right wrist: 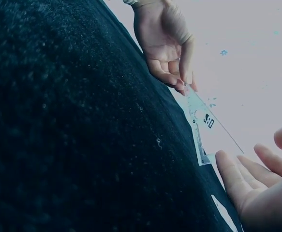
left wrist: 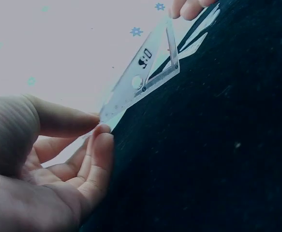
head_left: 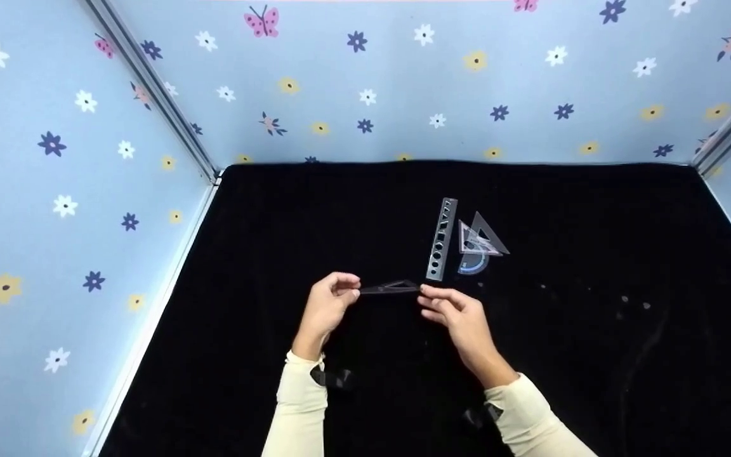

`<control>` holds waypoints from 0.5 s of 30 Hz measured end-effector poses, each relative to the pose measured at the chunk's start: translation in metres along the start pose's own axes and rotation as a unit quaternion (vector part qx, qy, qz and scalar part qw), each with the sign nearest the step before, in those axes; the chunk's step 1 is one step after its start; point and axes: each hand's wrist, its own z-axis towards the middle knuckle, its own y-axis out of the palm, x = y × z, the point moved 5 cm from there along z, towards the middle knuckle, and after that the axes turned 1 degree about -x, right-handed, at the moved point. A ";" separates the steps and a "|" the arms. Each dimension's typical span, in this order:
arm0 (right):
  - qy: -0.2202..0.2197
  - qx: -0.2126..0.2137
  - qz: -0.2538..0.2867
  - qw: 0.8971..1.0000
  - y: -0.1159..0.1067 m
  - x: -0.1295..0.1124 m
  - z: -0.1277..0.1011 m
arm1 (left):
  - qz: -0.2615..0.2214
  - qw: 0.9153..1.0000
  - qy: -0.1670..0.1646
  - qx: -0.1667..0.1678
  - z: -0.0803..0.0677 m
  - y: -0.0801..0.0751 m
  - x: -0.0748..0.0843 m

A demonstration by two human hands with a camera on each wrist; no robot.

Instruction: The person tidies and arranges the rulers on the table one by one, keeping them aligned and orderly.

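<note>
Clear plastic set square (head_left: 391,287), long thin triangle with a triangular cut-out, a round hole and printed scale along one edge; held edge-on, nearly level, just above the black cloth, near the straight stencil ruler

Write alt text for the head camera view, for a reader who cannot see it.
Two hands hold a clear set square between them above a black cloth: the left hand pinches one tip, the right hand the other end. Behind lie a stencil ruler, more set squares and a protractor.
</note>
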 end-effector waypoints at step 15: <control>0.044 -0.023 -0.047 0.998 0.003 0.008 -0.001 | 0.118 0.992 -0.008 -0.053 -0.006 -0.007 0.001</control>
